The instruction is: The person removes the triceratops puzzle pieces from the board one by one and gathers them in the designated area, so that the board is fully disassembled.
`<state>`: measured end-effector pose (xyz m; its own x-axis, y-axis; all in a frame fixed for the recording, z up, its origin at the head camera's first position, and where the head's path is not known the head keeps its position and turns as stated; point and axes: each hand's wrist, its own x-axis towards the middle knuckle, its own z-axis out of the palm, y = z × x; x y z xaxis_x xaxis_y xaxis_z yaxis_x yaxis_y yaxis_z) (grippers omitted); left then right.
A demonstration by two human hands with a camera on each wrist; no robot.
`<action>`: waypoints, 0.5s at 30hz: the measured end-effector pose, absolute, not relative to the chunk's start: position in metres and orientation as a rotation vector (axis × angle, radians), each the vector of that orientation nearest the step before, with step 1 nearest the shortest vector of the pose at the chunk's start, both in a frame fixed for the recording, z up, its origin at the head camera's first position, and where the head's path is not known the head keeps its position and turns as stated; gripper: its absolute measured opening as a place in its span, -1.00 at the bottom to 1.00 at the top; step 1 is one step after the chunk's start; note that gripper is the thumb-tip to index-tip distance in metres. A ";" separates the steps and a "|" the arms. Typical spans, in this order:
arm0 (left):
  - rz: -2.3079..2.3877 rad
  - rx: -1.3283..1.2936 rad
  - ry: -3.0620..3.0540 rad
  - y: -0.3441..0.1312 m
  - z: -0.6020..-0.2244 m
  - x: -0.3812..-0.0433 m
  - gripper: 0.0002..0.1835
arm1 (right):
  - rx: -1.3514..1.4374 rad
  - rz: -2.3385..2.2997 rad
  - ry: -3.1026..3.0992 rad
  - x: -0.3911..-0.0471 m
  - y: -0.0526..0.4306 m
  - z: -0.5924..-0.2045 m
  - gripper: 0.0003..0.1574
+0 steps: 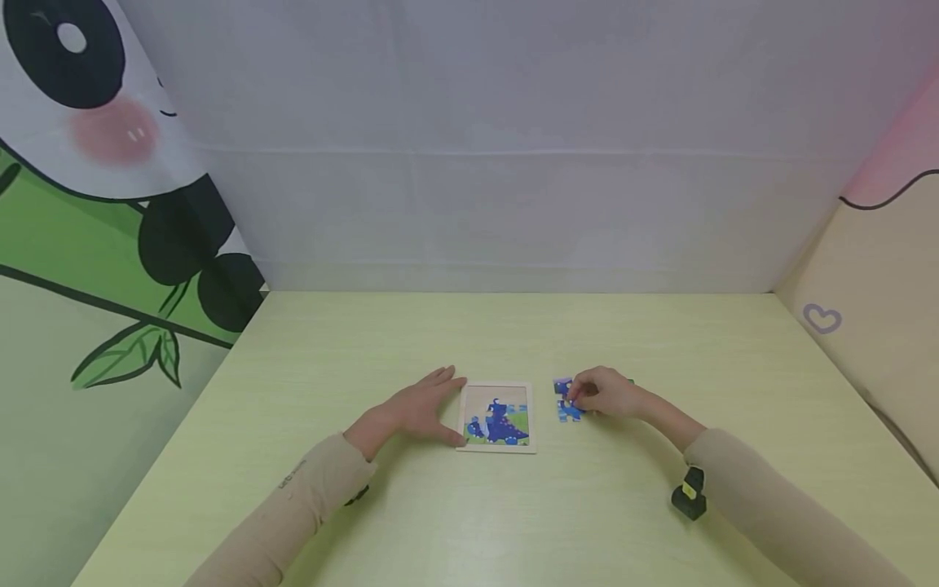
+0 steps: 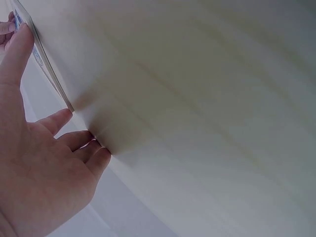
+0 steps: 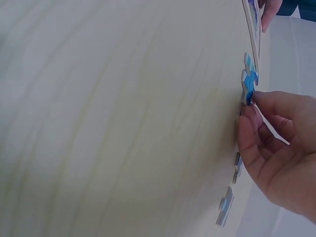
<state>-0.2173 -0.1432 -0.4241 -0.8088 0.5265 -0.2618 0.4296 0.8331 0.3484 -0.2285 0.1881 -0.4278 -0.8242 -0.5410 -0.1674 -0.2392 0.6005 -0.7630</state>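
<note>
A square wooden puzzle frame [image 1: 497, 449] lies on the table, partly filled with pieces showing a blue dinosaur [image 1: 506, 424]. Spread along its left edge is my left hand [image 1: 421, 408], thumb at the lower corner and index finger at the upper one. In the left wrist view those fingers [image 2: 61, 118] are stretched out, the others touching the tabletop. To the right of the frame, my right hand [image 1: 607, 392] pinches a blue puzzle piece [image 3: 250, 86] between thumb and fingertips. Its fingers partly hide the loose pieces [image 1: 562, 386] there.
More loose puzzle pieces [image 3: 225, 206] lie beside the right hand on the light wooden table [image 1: 469, 522]. A pale cloth wall [image 1: 513, 212] rises behind the table's far edge. Printed panels [image 1: 176, 236] stand at both sides.
</note>
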 end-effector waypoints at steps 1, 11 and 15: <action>0.391 0.719 2.664 -0.143 -0.424 -0.217 0.07 | -0.629 -1.084 2.449 -0.229 0.188 -0.428 -0.93; 0.391 0.720 2.662 -0.143 -0.423 -0.217 0.07 | -0.632 -1.059 2.452 -0.230 0.191 -0.421 -0.94; 0.394 0.726 2.661 -0.143 -0.423 -0.217 0.07 | -0.623 -1.052 2.464 -0.231 0.189 -0.417 -0.94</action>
<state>-0.2168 -0.1434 -0.4231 -0.8058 0.5316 -0.2608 0.4332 0.8295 0.3525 -0.2312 0.1892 -0.4169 -0.8256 -0.5364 -0.1750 -0.2447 0.6198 -0.7456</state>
